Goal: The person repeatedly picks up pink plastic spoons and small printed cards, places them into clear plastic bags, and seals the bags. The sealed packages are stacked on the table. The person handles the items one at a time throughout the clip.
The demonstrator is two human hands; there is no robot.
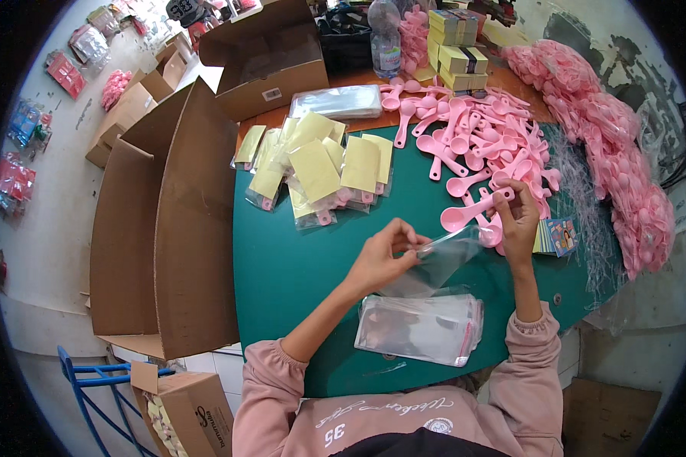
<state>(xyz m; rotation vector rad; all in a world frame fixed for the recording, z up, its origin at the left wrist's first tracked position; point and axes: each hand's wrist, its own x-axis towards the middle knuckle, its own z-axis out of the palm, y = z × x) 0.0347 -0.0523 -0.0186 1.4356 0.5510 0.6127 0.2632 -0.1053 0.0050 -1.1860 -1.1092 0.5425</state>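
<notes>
My left hand (392, 250) pinches the edge of a clear plastic bag (436, 266), which hangs above the green tabletop. In my right hand (520, 217) is a pink measuring spoon (461, 217), gripped by its handle, with the bowl pointing left over the bag's upper edge. Below the held bag lies a stack of clear plastic bags (411, 327). Beyond my right hand spreads a large heap of pink spoons (495, 129). Beside my right wrist sits a small stack of printed cards (560, 236).
Filled packets with yellow cards (316, 167) pile up at the far left of the table (282, 282). Open cardboard boxes (198, 221) stand along the left edge. A bottle (385, 38), bundled card stacks (457, 57) and bagged pink spoons (610, 137) line the back and right.
</notes>
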